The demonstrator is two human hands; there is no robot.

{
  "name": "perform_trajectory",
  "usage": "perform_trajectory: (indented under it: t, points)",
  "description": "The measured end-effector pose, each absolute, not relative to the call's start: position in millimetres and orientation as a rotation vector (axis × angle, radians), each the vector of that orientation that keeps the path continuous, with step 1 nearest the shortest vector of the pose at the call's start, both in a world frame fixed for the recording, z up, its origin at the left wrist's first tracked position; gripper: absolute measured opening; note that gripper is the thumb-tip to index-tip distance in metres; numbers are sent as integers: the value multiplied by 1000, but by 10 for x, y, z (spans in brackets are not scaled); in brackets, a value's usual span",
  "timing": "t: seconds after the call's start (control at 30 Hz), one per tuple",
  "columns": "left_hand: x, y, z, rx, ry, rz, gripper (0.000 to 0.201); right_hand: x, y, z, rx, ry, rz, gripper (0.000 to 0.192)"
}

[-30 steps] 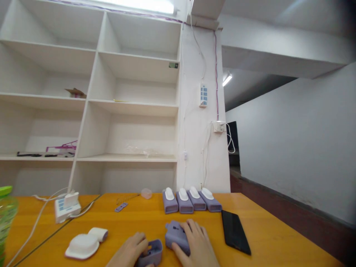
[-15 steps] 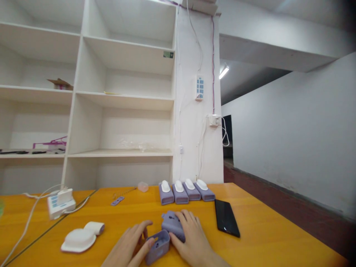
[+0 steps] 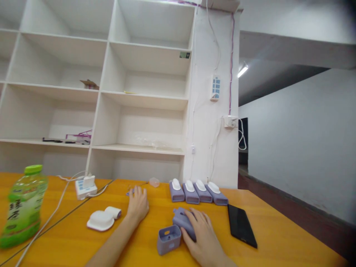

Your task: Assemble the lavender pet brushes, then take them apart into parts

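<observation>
My left hand (image 3: 138, 204) reaches far forward with its fingers apart. Its fingertips are over a small flat purple piece (image 3: 130, 193), which they partly cover. My right hand (image 3: 201, 231) is wrapped over a purple plastic housing (image 3: 182, 218) lying on the table. Just left of that housing stands an open-topped purple cup-like shell (image 3: 168, 239) with a hole in its wall, and neither hand's fingers grip it. Further left lies a white rounded part (image 3: 101, 220) with a short tube beside it.
Several purple boxes with white tops (image 3: 190, 193) stand in a row at the back. A black phone (image 3: 241, 225) lies on the right. On the left are a power strip (image 3: 86, 187) with cables and a green bottle (image 3: 26, 207). A small translucent piece (image 3: 154, 182) sits near the back edge.
My left hand has left the open shell and moved forward to the small flat piece. My right hand stays on the housing. The view has swung left, bringing the bottle into sight.
</observation>
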State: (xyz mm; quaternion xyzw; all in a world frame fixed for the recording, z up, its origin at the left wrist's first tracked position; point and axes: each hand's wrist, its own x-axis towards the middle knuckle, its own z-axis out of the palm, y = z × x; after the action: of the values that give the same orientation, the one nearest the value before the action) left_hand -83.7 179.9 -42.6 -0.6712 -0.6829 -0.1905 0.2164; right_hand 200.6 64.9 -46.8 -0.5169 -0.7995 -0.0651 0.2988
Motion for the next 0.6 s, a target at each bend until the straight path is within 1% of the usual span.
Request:
perform_trajectory:
  t: [0.13,0.23,0.4,0.53,0.6]
  points:
    - [-857,1767,-429,-1758,-1916,-480,48,2017,692,-513,-1383,-2114,-140,52]
    - [-881,1773,-396,-1718,-1945,-451,48,2026,699,-518,-1374,-2117,-137,52]
    - [-933,1790,-378,-1655,-2039,-390,35,2011,642,-471,-1358,-2114,-129,51]
    - [-950,1695,-397,-1590,-2154,-284,32,2017,640,-476,-1349,-2098,-129,51]
    - [-900,1583,-397,-1586,-2148,-252,27,2021,647,-488,-1341,-2099,-129,50]
